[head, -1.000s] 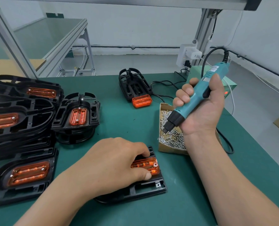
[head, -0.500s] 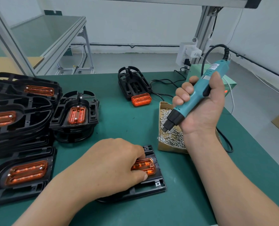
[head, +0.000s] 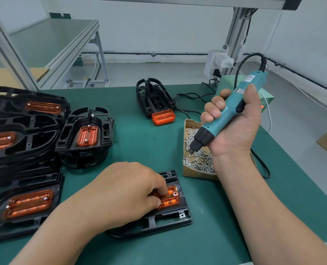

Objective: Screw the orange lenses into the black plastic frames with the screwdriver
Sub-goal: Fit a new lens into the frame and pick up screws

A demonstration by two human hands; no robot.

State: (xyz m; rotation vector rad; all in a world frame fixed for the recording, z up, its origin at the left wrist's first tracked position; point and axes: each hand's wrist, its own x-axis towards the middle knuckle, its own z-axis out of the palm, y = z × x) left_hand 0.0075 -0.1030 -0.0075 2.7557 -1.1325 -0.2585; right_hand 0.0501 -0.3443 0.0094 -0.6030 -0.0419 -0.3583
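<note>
In the lower centre of the frame a black frame (head: 170, 219) lies flat on the green table mat (head: 151, 146), with an orange lens (head: 170, 199) seated in its upper part. The left hand (head: 124, 192) rests over it, fingers curled, and holds the lens down with the index fingertip and thumb tip; a small screw hole shows just right of the fingertip.

At the right, the right hand (head: 237, 129) is raised off the mat, fingers and thumb wrapped around the teal screwdriver (head: 223, 117). The tool tilts down to the left, its black nose over the cardboard box of screws (head: 199, 159). Whether the bit touches the screws cannot be told.

A stack of frames with lenses (head: 24, 150) fills the left edge. One more frame (head: 155, 98) lies at upper centre, a loose-looking lens (head: 163, 117) at its near end.
</note>
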